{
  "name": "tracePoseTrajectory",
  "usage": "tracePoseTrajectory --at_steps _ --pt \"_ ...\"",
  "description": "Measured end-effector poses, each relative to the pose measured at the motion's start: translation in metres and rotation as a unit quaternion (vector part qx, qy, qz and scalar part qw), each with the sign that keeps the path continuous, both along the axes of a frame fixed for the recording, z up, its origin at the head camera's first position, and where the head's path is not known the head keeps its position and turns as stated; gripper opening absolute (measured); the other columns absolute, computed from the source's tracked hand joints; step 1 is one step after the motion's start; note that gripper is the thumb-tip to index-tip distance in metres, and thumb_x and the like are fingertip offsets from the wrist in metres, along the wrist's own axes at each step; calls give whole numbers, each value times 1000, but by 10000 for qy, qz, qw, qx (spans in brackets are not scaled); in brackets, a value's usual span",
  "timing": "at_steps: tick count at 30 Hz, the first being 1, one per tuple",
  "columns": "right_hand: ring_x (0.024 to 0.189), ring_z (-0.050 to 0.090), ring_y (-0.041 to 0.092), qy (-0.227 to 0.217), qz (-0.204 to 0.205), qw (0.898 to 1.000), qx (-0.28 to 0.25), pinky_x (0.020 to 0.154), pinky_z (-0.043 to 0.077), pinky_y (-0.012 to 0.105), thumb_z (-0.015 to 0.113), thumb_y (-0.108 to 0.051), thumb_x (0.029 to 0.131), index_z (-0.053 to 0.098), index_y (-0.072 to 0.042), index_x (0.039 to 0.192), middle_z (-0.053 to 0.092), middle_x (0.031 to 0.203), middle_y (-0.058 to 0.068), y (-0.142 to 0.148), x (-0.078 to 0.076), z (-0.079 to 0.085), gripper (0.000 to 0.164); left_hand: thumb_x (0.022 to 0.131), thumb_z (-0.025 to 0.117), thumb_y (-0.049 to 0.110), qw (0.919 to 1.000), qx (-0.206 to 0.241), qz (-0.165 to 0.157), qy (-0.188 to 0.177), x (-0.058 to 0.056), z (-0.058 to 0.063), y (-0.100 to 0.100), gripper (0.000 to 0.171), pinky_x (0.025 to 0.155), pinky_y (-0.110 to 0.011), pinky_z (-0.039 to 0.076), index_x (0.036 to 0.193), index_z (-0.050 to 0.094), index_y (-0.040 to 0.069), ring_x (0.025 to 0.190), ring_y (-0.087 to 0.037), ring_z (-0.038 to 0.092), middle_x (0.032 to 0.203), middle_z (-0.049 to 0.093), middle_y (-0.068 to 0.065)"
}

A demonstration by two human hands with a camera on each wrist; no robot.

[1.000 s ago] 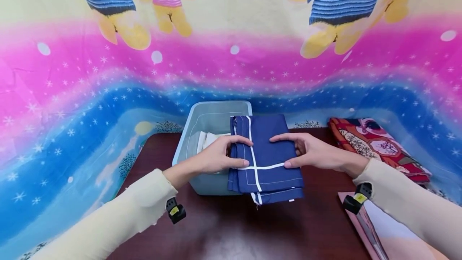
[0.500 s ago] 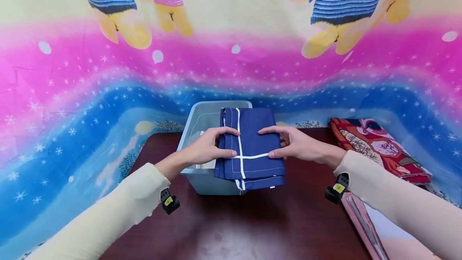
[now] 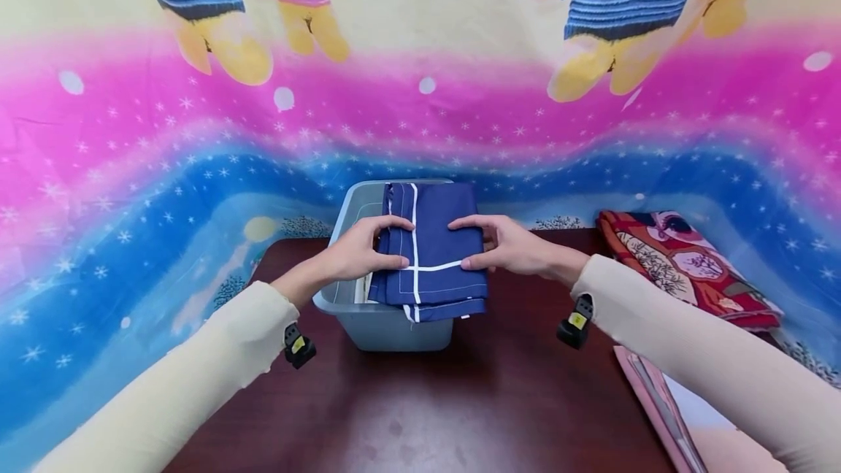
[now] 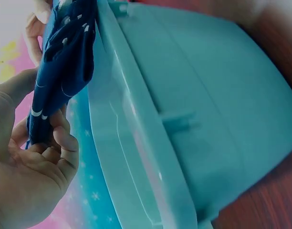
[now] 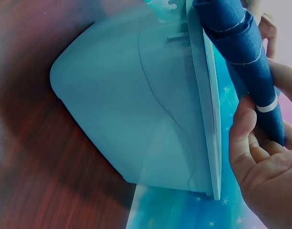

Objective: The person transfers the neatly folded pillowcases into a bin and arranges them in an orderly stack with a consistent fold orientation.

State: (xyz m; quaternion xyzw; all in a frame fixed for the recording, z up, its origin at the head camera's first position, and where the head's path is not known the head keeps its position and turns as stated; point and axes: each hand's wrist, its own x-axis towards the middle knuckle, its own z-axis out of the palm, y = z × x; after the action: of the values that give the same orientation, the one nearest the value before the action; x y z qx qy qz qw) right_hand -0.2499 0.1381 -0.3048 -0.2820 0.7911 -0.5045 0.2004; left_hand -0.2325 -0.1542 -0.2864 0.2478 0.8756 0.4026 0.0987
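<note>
Scanning left to right, I have one left hand [image 3: 360, 250] left of centre, pinching one folded blue cloth [image 3: 436, 239] mid-frame above one grey-blue bin [image 3: 401, 334], mostly hiding the bin's mouth; one white item [image 3: 361, 289] inside shows as a sliver. One right hand [image 3: 515, 247] pinches the cloth's right edge. Far right: one red cloth [image 3: 690, 268]; lower right, one pink-and-white cloth [image 3: 693, 418], cut off.

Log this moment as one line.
left hand: grips folded blue cloth | right hand: grips its opposite side | blue cloth: over bin | red cloth: on table
</note>
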Motion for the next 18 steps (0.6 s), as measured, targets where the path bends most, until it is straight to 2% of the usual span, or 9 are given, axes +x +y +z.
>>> tracePoseTrajectory --at_steps 8,11,14,18 --pt "86 67 20 245 -271 9993 11 57 50 27 73 -3 90 48 -4 146 63 121 27 -22 -17 -1 61 91 75 14 9993 -267 244 12 -18 1 -13 54 88 -40 59 141 55 11 106 -29 69 133 59 -21" --pt "93 71 24 395 -305 9987 92 69 56 27 73 -2 90 48 -2 146 62 127 28 -30 -22 -2 61 91 75 15 9981 -479 378 79 -23 -1 -16 54 91 -43 58 141 54 12 109 -30 67 137 57 -21" --pt "101 72 28 650 -279 9969 344 87 59 32 73 -3 90 48 0 146 59 133 29 -38 -25 -4 61 91 75 17 9955 -789 504 169 -27 -4 -19 55 97 -46 55 142 54 13 119 -32 62 145 51 -19" --pt "90 70 21 962 -348 9915 800 90 56 33 74 -8 90 49 -3 146 60 133 25 -48 -29 -6 62 90 76 20 9912 -1118 658 280 -33 -7 -25 55 104 -51 49 142 55 15 131 -35 52 152 44 -19"
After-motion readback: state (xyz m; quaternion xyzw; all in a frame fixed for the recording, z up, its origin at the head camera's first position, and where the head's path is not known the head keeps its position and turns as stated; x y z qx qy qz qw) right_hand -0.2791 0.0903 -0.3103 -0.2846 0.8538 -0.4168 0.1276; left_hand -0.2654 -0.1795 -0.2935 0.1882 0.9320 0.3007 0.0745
